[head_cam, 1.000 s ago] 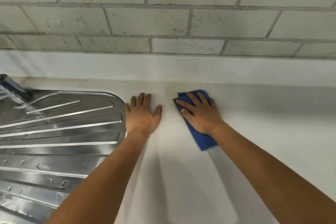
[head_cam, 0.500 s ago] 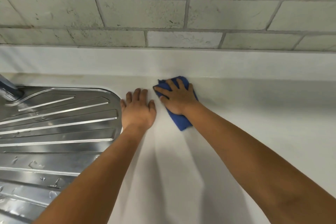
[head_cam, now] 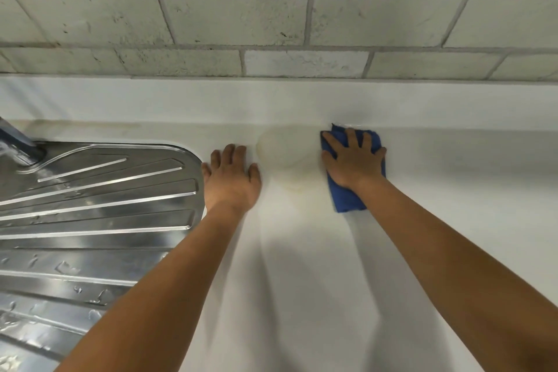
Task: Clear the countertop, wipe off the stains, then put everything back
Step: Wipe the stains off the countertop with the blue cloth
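My right hand lies flat, fingers spread, on a folded blue cloth and presses it onto the white countertop close to the back upstand. A faint yellowish round stain marks the counter between my hands. My left hand rests flat on the counter beside the edge of the steel drainboard, fingers straight, holding nothing.
A ribbed stainless steel drainboard with water drops fills the left side, with a tap base at its far corner. A white upstand and grey brick wall close off the back. Bare white counter stretches to the right.
My right hand has slid the blue cloth to the right, away from my left hand, uncovering the yellowish stain. My left hand has stayed planted.
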